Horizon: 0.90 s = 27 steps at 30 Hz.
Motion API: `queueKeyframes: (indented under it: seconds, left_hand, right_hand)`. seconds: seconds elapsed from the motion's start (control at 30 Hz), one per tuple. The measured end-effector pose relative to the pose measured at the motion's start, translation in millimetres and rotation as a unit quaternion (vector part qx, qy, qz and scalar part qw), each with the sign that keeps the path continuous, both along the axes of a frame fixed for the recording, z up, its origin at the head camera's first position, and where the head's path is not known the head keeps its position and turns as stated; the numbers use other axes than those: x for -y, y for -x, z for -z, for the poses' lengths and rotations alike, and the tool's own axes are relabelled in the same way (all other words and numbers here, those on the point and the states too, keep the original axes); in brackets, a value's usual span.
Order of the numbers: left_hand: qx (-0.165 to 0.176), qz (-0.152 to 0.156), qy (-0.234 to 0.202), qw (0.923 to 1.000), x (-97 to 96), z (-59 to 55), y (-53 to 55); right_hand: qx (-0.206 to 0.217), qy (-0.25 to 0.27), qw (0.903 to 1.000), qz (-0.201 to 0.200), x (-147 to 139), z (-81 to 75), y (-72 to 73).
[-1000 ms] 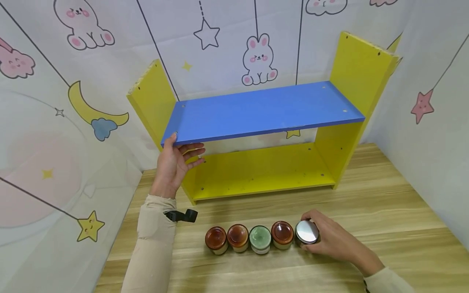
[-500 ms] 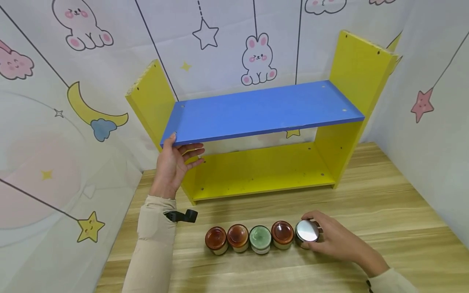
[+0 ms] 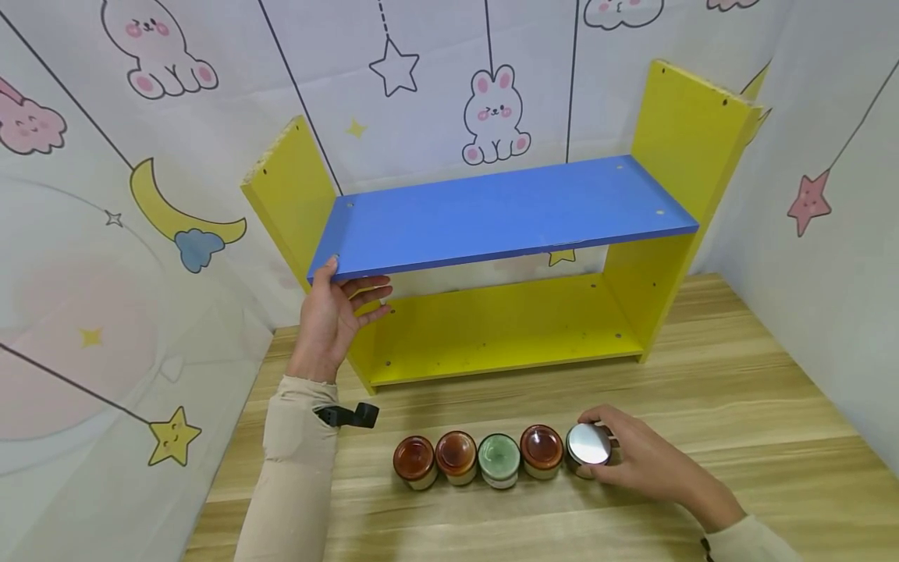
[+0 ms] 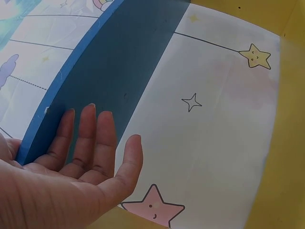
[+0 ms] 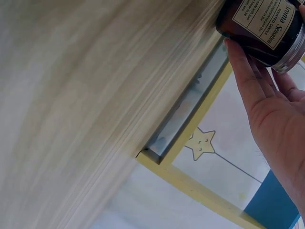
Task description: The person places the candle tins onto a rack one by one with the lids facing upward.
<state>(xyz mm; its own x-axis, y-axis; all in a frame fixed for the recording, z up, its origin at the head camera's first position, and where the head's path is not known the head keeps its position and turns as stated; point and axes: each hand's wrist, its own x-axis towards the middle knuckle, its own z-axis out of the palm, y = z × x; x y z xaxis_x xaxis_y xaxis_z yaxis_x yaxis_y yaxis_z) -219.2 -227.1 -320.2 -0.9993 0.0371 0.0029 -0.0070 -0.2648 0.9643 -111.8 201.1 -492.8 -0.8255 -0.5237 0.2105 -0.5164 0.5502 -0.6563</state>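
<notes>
My left hand (image 3: 330, 316) grips the front left corner of the blue shelf board (image 3: 499, 215), thumb on top and fingers spread beneath it. In the left wrist view the index finger (image 4: 59, 143) lies near the board's dark underside. On the table, my right hand (image 3: 642, 457) holds a dark scented candle jar (image 5: 262, 26) with a shiny silver lid (image 3: 588, 444), thumb and fingers around its sides. That jar stands at the right end of a row, beside a red-brown candle jar (image 3: 541, 449). A green candle jar (image 3: 499, 459) stands mid-row.
Two more red-brown jars, an inner one (image 3: 456, 455) and an outer one (image 3: 414, 460), form the row's left end. Behind the row stands a yellow shelf frame (image 3: 506, 328) with tall side panels. A printed cloth (image 3: 435, 117) hangs behind and at both sides of the wood-grain table (image 3: 737, 390).
</notes>
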Motion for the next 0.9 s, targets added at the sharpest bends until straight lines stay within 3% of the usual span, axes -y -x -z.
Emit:
queueKeyframes:
  seconds: [0.37,0.7,0.9]
  left_hand:
    - [0.0,-0.002,0.0,1.0,0.7,0.5,-0.9]
    - [-0.006,0.004,0.004,1.0,0.5,1.6,-0.2]
    - [-0.006,0.002,0.002,1.0,0.7,1.5,0.3]
  right_hand:
    - [0.01,0.006,0.9999,-0.002,-0.3,1.7,0.5]
    - [-0.017,0.002,0.9997,0.014,-0.7,2.9,-2.3]
    - [0.033,0.025,0.9988,0.027,-1.9,3.2,-3.2]
